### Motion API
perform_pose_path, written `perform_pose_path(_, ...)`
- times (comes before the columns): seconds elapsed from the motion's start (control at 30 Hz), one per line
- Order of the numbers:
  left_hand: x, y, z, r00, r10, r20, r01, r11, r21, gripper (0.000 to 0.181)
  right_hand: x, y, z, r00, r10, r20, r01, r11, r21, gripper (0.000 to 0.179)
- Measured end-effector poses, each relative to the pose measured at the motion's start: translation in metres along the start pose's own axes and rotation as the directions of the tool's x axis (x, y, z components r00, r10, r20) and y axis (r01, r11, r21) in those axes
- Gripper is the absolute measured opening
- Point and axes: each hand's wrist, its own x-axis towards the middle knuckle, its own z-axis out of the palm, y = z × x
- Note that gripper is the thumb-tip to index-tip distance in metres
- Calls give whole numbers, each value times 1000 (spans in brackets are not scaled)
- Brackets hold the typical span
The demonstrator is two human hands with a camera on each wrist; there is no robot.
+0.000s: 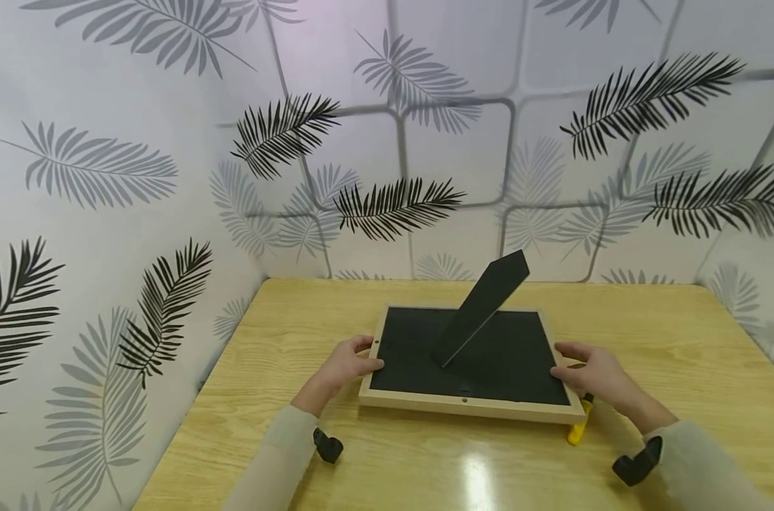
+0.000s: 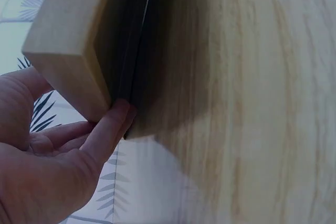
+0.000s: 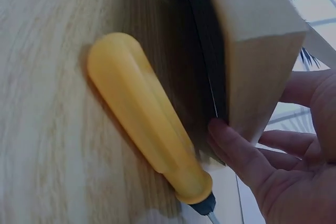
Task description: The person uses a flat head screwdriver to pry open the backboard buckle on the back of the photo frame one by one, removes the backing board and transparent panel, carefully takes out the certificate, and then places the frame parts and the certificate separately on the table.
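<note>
A light wooden picture frame [image 1: 419, 404] lies back side up in the head view, its black backing board [image 1: 406, 355] facing upward. From the board a black easel stand [image 1: 483, 305] sticks up at a slant. My left hand [image 1: 349, 365] grips the frame's left side, and my right hand [image 1: 601, 376] holds the opposite side. Both wrist views show fingers [image 2: 107, 129] against the frame's wooden edge; its underside is mostly hidden. A yellow-handled screwdriver [image 3: 144, 114] lies on the table by the frame's near right corner, below my right hand and apart from its fingers.
The light wood-grain table [image 1: 297, 312] reaches back to a wall [image 1: 451, 156] covered in leaf-patterned paper. Another papered wall [image 1: 93, 248] runs along the left edge of the table. A small black device [image 1: 639, 461] is worn at each wrist.
</note>
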Motion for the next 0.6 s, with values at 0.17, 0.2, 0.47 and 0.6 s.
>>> perform_pose_path(0.17,2,-2,2,999,-26,-31,28,999,40,65,0,1,9,1000,-9,-5,9,999,-41,71)
perform_pose_path(0.2,2,-3,3,999,-30,-39,32,999,45,65,0,0,10,1000,-13,-12,12,999,-51,71)
perform_pose_path(0.47,8,-5,2,997,-38,-61,39,999,16,63,4,-4,19,999,-10,-45,3,989,-150,67)
perform_pose_path(0.6,9,-5,3,998,-34,-53,35,999,7,63,4,-5,21,999,3,-48,-11,984,-176,68)
